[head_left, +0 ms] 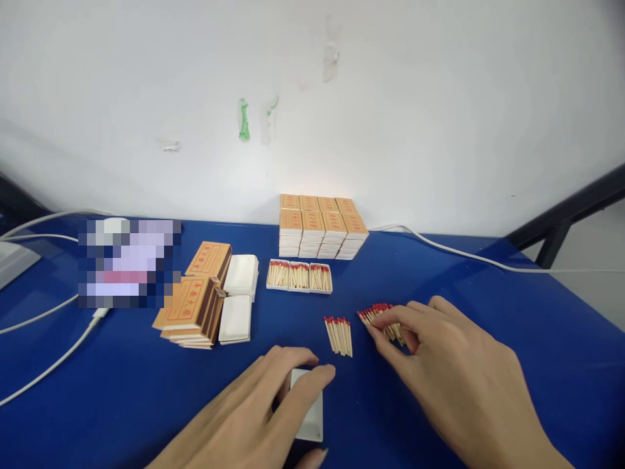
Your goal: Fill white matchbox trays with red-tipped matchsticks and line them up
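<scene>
My left hand (258, 410) curves round an empty white matchbox tray (312, 417) lying on the table, its fingers at the tray's edges and the index finger crossing over it. At the right, my right hand (439, 352) pinches at a pile of loose matches (385, 312) with red heads; thumb and index finger meet at the pile's left side. Between both hands lies a small row of matches (338, 335), lined up side by side with heads away from me. Farther back stand three open trays (299, 277) filled with matches.
Orange matchboxes (322, 225) are stacked against the wall. On the left are piled matchbox sleeves (188, 303) and stacks of empty white trays (236, 319). A blurred-out device (131, 260) and white cables (53, 371) lie at the far left. Another cable (459, 251) runs along the back right.
</scene>
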The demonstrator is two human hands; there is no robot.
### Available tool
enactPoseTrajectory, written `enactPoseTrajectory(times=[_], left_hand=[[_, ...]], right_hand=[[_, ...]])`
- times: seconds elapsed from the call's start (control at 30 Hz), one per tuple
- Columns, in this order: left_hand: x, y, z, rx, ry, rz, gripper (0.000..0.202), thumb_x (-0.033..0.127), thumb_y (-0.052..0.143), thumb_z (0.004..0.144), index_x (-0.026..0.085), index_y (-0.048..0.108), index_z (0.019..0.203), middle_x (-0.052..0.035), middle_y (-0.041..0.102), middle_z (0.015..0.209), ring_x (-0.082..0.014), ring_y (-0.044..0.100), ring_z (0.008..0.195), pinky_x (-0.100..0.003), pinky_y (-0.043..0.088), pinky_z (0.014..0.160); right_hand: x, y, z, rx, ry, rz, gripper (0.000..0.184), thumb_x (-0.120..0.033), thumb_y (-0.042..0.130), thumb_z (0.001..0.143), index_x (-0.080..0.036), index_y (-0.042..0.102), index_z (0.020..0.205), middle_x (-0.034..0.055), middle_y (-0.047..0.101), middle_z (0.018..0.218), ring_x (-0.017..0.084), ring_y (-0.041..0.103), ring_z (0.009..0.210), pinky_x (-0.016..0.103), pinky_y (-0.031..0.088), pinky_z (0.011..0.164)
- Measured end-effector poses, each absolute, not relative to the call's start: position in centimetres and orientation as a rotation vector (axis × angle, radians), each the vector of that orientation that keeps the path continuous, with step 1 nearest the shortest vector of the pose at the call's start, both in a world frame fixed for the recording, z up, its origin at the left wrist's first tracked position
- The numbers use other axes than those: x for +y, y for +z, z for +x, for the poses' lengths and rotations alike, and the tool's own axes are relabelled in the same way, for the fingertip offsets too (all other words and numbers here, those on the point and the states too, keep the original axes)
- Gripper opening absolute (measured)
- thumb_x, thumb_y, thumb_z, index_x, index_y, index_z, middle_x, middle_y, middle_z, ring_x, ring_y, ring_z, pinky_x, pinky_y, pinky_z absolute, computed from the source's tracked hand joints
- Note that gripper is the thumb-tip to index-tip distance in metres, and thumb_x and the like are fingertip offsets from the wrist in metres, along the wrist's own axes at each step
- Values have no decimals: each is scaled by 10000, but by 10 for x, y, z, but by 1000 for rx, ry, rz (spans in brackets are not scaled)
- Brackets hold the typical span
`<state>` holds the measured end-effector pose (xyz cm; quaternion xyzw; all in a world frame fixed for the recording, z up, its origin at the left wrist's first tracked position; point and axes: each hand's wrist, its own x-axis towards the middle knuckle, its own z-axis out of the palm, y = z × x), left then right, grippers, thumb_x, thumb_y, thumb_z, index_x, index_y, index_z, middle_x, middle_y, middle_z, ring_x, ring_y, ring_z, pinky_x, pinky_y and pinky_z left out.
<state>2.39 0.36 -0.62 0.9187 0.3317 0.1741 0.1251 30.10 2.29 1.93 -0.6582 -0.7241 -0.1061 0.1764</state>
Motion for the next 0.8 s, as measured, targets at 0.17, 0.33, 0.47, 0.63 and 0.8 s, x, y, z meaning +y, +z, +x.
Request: enactPoseTrajectory(times=[0.17, 0.33, 0.47, 0.63, 0.8], left_hand=[[3, -7, 26, 981, 552, 2611, 722, 106, 731, 928, 247, 474, 1589, -77, 660, 1431, -223, 755, 1209, -327, 651, 1049], [2, -11, 25, 983, 555, 2610, 716, 117, 726, 938, 261, 472, 1593, -78, 656, 1439, -234, 748, 1212, -343, 650, 1054], [2, -11, 26, 998, 577, 2623, 703, 115, 724, 928, 263, 485, 1572, -76, 666, 1432, -243, 752, 1202, -359, 650, 1054], [2, -10, 28, 1010, 601, 2637, 658, 103, 682, 930, 262, 501, 1543, -72, 686, 1409, -247, 770, 1166, -380, 662, 1038], [3, -10, 27, 991, 602, 2655, 640, 97, 658, 927, 250, 511, 1530, -82, 694, 1407, -257, 774, 1171, -391, 670, 1026]], right_hand=[[23, 19, 300, -2044, -258, -1868, 270, -399, 596, 992, -339, 786, 809, 3, 636, 630, 256, 686, 663, 276, 371, 431], [24, 19, 303, -1996, -207, -1916, 309, -505, 621, 1003, -333, 754, 784, 3, 607, 617, 258, 672, 644, 281, 356, 440], [24, 21, 303, -1960, -114, -1958, 371, -603, 627, 1000, -327, 735, 775, -8, 601, 617, 243, 642, 613, 290, 359, 456], [25, 26, 291, -1968, 139, -1915, 350, -558, 672, 994, -304, 702, 754, -36, 585, 613, 204, 611, 603, 338, 434, 549], [26, 19, 274, -1983, 284, -1841, 365, -466, 651, 1035, -282, 658, 720, -65, 497, 577, 170, 561, 583, 447, 533, 842]])
